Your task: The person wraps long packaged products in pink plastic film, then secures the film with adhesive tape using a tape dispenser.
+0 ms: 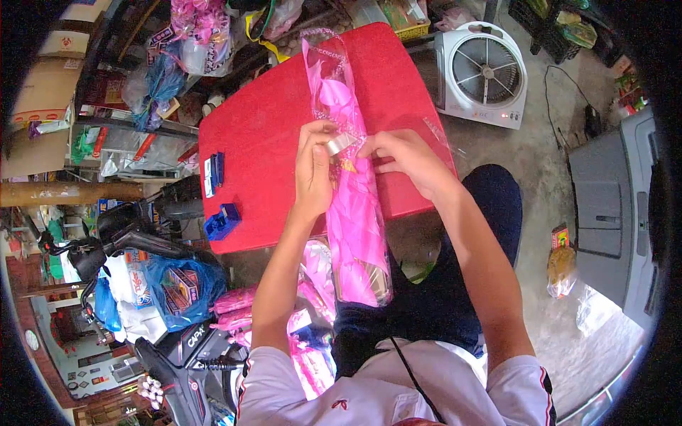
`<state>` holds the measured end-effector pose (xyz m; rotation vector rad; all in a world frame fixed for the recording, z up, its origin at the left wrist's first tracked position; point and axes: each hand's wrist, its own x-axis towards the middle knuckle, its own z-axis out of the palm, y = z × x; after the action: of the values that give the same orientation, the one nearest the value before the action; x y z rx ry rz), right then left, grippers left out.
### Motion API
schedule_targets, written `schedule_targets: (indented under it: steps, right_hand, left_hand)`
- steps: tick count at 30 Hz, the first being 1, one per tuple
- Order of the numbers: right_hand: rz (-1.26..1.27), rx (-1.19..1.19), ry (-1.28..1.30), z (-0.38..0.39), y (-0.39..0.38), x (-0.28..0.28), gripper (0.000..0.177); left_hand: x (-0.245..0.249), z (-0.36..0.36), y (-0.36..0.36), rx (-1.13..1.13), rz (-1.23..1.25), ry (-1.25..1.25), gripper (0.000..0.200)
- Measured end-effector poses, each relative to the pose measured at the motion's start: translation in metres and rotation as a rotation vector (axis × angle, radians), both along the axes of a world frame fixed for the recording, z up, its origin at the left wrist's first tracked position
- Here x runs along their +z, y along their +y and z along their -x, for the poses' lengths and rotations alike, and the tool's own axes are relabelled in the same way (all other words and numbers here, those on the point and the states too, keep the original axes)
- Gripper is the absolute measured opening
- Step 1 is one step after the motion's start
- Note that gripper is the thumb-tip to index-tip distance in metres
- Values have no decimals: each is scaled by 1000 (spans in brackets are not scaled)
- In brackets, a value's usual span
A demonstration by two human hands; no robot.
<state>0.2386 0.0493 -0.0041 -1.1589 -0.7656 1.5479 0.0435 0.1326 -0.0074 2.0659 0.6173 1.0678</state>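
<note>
A long bundle of pink wrapping in a clear, lace-edged plastic sleeve [355, 213] runs from the red table [263, 156] down over my lap. My left hand [314, 167] is closed along its left side, with a shiny silver strip [340, 144], like ribbon or tape, between thumb and fingers. The strip lies across the bundle's narrow middle. On the right side, my right hand [406, 160] presses thumb and fingertips together against the sleeve near the strip's end; what exactly they pinch is hidden. What the pink wrapping contains is hard to make out.
A blue tape dispenser [222, 222] and a small blue-and-white item [213, 174] lie at the table's left side. A white box fan [486, 74] stands beyond the right edge. More pink packages [238, 309] and a motorbike [181, 376] are at my left.
</note>
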Motion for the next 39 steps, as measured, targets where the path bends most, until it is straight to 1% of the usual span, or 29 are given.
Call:
schedule_targets:
  steps: [8,14,17,23,28,35,38,39]
  right_hand:
    - [30,11,-59,2,0,8,43]
    - [-27,42,-28,0,2,-7,33]
    - [2,17,16,1,1,-1,27]
    - [9,-23,-40,2,6,-12,25]
    - [16,-46,-65,5,6,-11,23]
    - [18,-94,-156,9,9,-15,22]
    - [-13,-115,-203,10,12,-25,22]
    - [-43,-166,-224,12,13,-30,23]
  left_hand:
    - [0,0,1,-15,-21,18,46]
    - [-3,1,2,-12,-4,7,46]
    - [-3,0,1,-8,10,-3,46]
    - [-2,2,2,-3,7,21,44]
    - [2,-1,-1,0,31,14,41]
    - [8,-1,0,-5,-24,71,36]
    - [11,-3,-1,4,-49,92,36]
    - [12,-3,-2,10,-59,101,36]
